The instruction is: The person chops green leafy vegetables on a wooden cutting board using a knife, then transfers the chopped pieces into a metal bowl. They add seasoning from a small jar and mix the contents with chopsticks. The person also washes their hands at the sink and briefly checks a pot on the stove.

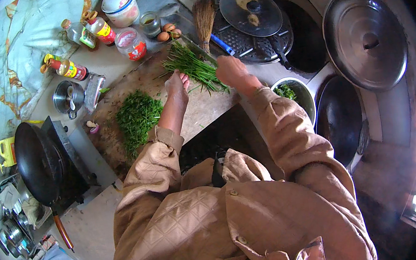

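Note:
A bunch of long green chives or similar stalks [196,65] lies across the back right of a worn cutting board [205,109]. My right hand [232,71] is closed around the handle end of a kitchen knife, whose blade [198,49] reaches away along the right side of the stalks. Beside the left side of the bunch is my left hand [178,83], its fingers partly curled; whether they hold any stalks is not clear. A heap of chopped leafy greens [138,119] rests on the board, left of my left forearm.
Sauce bottles [102,30], glass jars [130,44] and brown eggs [169,31] stand behind the board. A straw brush [204,19] and a lidded pan [250,11] are at the back right. A bowl with greens [307,96] sits right; a wok [38,162] is left.

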{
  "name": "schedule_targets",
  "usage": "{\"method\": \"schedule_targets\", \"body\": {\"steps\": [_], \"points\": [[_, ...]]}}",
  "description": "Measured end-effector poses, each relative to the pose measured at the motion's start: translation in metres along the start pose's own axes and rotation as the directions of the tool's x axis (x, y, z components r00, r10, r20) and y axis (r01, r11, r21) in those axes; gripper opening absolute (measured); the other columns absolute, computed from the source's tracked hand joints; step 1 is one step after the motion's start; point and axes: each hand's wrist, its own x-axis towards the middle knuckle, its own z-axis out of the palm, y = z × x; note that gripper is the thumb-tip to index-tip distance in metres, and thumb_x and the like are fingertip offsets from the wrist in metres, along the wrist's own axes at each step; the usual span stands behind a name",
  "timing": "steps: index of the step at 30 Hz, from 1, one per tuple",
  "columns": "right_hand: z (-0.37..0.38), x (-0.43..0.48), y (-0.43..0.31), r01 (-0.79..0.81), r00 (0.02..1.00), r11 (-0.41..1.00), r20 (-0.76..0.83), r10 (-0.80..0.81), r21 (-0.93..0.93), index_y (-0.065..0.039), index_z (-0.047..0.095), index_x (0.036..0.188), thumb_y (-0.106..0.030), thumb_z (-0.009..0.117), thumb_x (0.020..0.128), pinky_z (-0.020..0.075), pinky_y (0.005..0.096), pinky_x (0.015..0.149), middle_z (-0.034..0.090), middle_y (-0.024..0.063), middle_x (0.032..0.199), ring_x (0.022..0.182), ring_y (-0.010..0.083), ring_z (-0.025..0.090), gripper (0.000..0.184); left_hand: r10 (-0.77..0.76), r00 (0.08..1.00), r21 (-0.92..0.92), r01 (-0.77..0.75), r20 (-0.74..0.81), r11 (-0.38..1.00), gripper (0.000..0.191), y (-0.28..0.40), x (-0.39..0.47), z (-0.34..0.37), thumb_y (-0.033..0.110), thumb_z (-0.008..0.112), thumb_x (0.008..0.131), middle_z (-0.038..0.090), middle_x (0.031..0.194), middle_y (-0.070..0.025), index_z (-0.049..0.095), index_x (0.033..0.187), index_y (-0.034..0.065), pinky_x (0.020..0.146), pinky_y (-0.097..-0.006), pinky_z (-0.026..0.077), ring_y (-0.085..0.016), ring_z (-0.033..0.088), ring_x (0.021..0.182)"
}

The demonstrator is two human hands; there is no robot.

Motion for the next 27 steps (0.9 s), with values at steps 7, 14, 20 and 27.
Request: {"method": "schedule_targets", "body": {"steps": [7, 14, 20, 27], "points": [[0.014, -0.041, -0.011, 0.026, 0.966, 0.992, 0.251, -0.056, 0.124, 0.003, 0.067, 0.092, -0.011, 0.053, 0.079, 0.0535, 0.0527, 0.074, 0.067, 0.0271, 0.087, 0.082, 0.044, 0.067, 0.023, 0.066, 0.993, -0.016, -0.068, -0.1, 0.998, 0.023, 0.003, -0.023, -0.002, 0.026, 0.059, 0.095, 0.062, 0.085, -0.006, 0.059, 0.104, 0.0047, 0.058, -0.0314, 0.052, -0.018, 0.06, 0.069], [0.011, 0.005, 0.004, 0.122, 0.988, 0.993, 0.093, -0.121, -0.003, 0.005, 0.059, 0.094, -0.015, 0.05, 0.083, 0.0508, 0.0548, 0.074, 0.065, 0.0281, 0.087, 0.084, 0.0456, 0.064, 0.024, 0.075, 0.98, -0.026, -0.081, -0.184, 0.996, 0.017, -0.001, -0.028, -0.033, 0.02, 0.061, 0.094, 0.055, 0.078, -0.004, 0.057, 0.092, 0.0033, 0.058, -0.0311, 0.046, -0.016, 0.053, 0.066], [0.024, -0.005, -0.001, 0.155, 0.984, 0.987, 0.096, -0.151, -0.039, 0.004, 0.063, 0.092, -0.01, 0.052, 0.081, 0.0535, 0.0524, 0.074, 0.066, 0.0279, 0.085, 0.083, 0.0456, 0.066, 0.021, 0.117, 0.976, 0.002, -0.119, -0.183, 0.993, 0.024, -0.008, -0.019, -0.038, 0.025, 0.063, 0.093, 0.058, 0.084, -0.0054, 0.058, 0.096, 0.0017, 0.056, -0.029, 0.048, -0.017, 0.054, 0.068], [0.045, -0.079, -0.01, 0.058, 0.947, 0.961, 0.29, -0.139, 0.27, 0.007, 0.058, 0.096, -0.017, 0.05, 0.084, 0.0514, 0.0506, 0.062, 0.062, 0.0265, 0.069, 0.065, 0.0413, 0.064, 0.028, 0.08, 0.948, 0.032, -0.074, -0.307, 0.997, 0.064, -0.004, -0.042, -0.025, 0.041, 0.069, 0.087, 0.061, 0.119, -0.0175, 0.053, 0.126, -0.0069, 0.095, -0.0451, 0.045, -0.028, 0.059, 0.107]]}}
